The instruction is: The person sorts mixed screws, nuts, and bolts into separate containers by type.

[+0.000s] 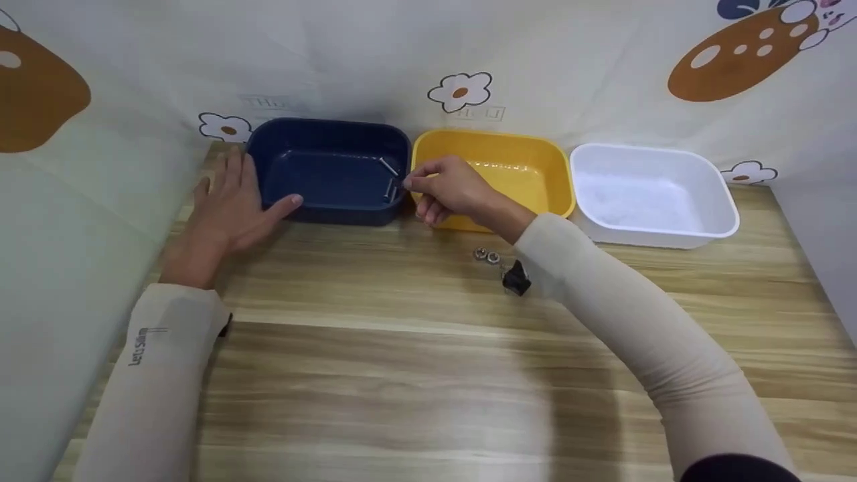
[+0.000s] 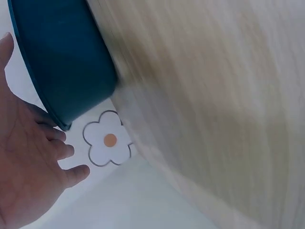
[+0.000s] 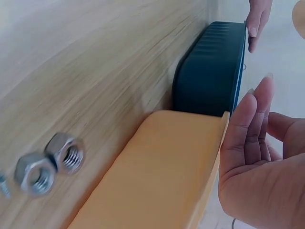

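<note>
My left hand (image 1: pixel 231 204) rests against the left end of the dark blue bin (image 1: pixel 315 215), its fingers spread along the outside and its thumb at the front rim. In the left wrist view the left palm (image 2: pixel 28 152) and fingers show beside the bin's wall. My right hand (image 1: pixel 455 187) hangs over the rims where the blue bin meets the yellow bin (image 1: pixel 515 181), its thumb and fingertips close together. Nothing shows between the fingers of the right hand (image 3: pixel 257 148) in the right wrist view. Just beyond its fingertips, several small metal pins (image 1: pixel 388 167) lie inside the blue bin.
A white bin (image 1: pixel 653 194) stands to the right of the yellow one. Two hex nuts (image 1: pixel 487 256) lie on the wooden table (image 1: pixel 375 375), with a black knob (image 1: pixel 516 278) beside them near the right sleeve. A patterned cloth wall (image 1: pixel 361 60) rises behind the bins.
</note>
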### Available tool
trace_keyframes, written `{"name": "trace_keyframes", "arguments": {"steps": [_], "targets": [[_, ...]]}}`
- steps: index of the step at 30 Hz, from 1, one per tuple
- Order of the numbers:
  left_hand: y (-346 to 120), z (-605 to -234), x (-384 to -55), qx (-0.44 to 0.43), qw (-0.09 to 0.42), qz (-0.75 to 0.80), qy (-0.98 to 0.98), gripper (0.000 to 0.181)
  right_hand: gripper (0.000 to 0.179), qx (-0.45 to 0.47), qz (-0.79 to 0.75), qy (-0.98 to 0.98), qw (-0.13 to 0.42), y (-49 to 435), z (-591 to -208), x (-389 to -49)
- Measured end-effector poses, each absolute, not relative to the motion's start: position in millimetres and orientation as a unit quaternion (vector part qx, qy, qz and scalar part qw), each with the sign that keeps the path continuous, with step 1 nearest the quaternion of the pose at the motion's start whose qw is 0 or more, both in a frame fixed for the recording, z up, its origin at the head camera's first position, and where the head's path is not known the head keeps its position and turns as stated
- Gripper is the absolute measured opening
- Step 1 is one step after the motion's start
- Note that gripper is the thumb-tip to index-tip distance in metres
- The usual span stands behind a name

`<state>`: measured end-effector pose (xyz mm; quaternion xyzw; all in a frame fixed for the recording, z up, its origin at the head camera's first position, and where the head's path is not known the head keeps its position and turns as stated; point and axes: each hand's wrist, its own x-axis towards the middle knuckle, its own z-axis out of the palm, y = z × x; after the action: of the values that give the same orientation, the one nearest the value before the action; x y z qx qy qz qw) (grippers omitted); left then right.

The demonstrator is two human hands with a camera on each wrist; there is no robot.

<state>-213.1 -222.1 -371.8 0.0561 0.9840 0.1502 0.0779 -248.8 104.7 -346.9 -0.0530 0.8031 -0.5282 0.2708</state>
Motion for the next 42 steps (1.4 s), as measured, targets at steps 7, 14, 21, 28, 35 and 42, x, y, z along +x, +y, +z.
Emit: {"name": "trace_keyframes", "arguments": {"steps": [7, 14, 21, 28, 35, 42], "targets": [[-196.5, -367.6, -217.9, 0.076, 0.073, 0.149, 0.983, 0.115, 0.024, -0.033, -0.527, 0.806, 0.266, 122.9, -348.1, -243.9], [-161.9, -367.3, -221.3, 0.099, 0.069, 0.136, 0.983, 0.11, 0.027, -0.034, -0.523, 0.81, 0.262, 147.6, -348.4, -229.6], [-119.4, -373.3, -226.5, 0.133, 0.06, 0.113, 0.983, 0.107, 0.031, -0.014, -0.548, 0.79, 0.277, 174.0, -356.6, -207.9], [-86.7, -378.6, -228.5, 0.159, 0.05, 0.114, 0.979, 0.105, 0.032, -0.019, -0.551, 0.781, 0.293, 193.5, -370.8, -192.2], [-66.5, -382.5, -232.5, 0.174, 0.036, 0.092, 0.98, 0.1, 0.027, -0.021, -0.51, 0.809, 0.29, 209.9, -386.1, -187.9], [-50.4, -387.9, -233.1, 0.182, 0.028, 0.096, 0.978, 0.096, 0.025, -0.042, -0.468, 0.839, 0.275, 222.0, -402.4, -186.0]]}}
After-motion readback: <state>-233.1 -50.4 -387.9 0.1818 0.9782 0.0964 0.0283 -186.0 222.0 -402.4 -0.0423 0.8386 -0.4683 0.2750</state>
